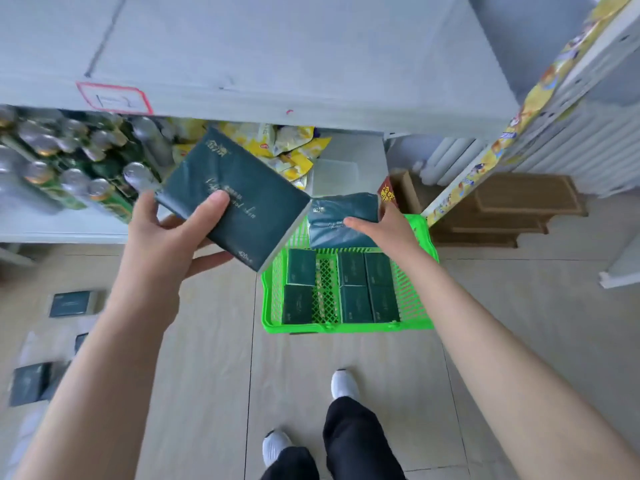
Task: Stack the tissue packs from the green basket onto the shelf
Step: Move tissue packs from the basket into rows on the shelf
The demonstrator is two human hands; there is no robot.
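My left hand (pixel 173 233) grips a dark green tissue pack (pixel 239 199), thumb on its top face, held tilted in front of the grey shelf (pixel 242 98). My right hand (pixel 384 226) holds a second dark green tissue pack (pixel 341 220) above the far end of the green basket (pixel 420 299). The basket stands on the floor and contains several more dark green packs (pixel 353 289) laid flat. The top shelf board is bare.
The lower shelf carries green cans (pixel 69 161) at left and yellow snack bags (pixel 294 150) in the middle. A few dark packs (pixel 71 304) lie on the floor at left. Cardboard boxes (pixel 512 209) and a second rack (pixel 554 81) stand at right. My feet (pixel 343 384) are behind the basket.
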